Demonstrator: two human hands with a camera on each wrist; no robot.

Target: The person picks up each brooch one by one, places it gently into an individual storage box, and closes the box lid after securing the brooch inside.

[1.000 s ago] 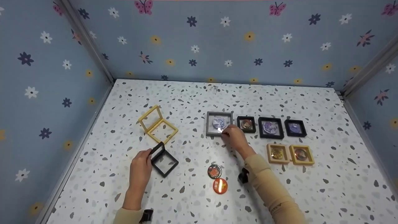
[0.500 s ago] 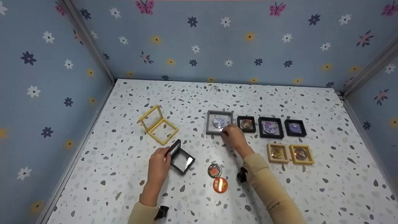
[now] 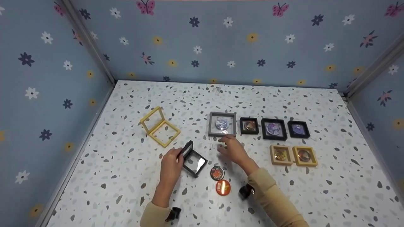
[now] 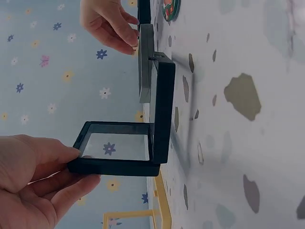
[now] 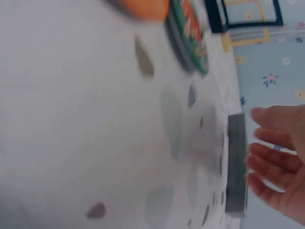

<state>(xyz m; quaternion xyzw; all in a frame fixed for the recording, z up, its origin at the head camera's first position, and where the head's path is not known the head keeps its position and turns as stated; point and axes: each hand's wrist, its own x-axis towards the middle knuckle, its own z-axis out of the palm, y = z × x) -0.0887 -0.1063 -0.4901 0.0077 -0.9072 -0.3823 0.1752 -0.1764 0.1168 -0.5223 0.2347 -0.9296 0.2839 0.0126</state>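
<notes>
My left hand (image 3: pixel 171 165) pinches the raised lid of a black hinged display frame (image 3: pixel 195 162); in the left wrist view the thumb and fingers (image 4: pixel 76 191) grip the lid's edge. The frame's base lies on the table, its clear window bare. My right hand (image 3: pixel 233 149) hovers with loosely bent fingers just in front of a grey display frame (image 3: pixel 209 124), holding nothing. That frame encloses a round purple-and-white badge (image 3: pixel 222 123). Between the hands and nearer me lie a dark badge with a red design (image 3: pixel 217 173) and an orange badge (image 3: pixel 223 188).
An unfolded yellow frame (image 3: pixel 173 139) stands at the left. Right of the grey frame are black frames (image 3: pixel 274 137) with badges inside. Closer to me sit a beige frame (image 3: pixel 281 163) and a yellow frame (image 3: pixel 305 164), both filled. Flowered walls (image 3: pixel 214 41) border the table.
My left hand has slid the open black frame rightward, near the dark badge. My right hand has let go of the grey frame's corner and drawn back toward me.
</notes>
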